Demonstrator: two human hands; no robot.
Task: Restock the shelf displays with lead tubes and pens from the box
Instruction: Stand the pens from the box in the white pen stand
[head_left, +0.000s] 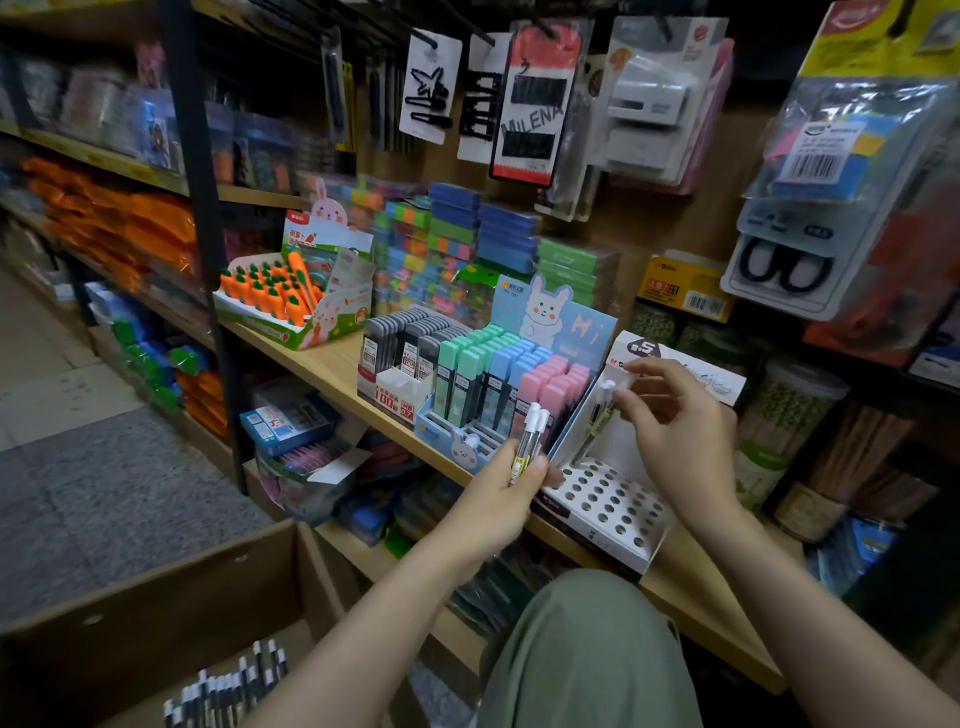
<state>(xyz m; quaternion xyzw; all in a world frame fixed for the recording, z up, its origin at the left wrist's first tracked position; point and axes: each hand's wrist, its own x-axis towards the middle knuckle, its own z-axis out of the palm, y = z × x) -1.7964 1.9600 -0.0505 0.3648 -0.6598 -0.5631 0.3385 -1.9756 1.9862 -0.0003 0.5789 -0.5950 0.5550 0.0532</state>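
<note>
My left hand (511, 480) grips two white-capped pens (531, 434), held upright in front of the pastel lead tube display (485, 384). My right hand (670, 415) pinches one pen (598, 410) by its cap, slanted over the white pen stand (605, 499). The stand's perforated tray shows several open holes. A cardboard box (171, 603) sits at the lower left, with several black-and-white pens (228, 686) lying inside. A grey lead tube display (400, 358) stands left of the pastel one.
The wooden shelf (332, 358) also carries a carrot-themed display (291, 296) on the left and stacked coloured packs (457, 234) behind. Packaged items (535, 104) hang on hooks above. Jars (795, 410) stand to the right of the pen stand. My knee in green fabric (587, 649) is below.
</note>
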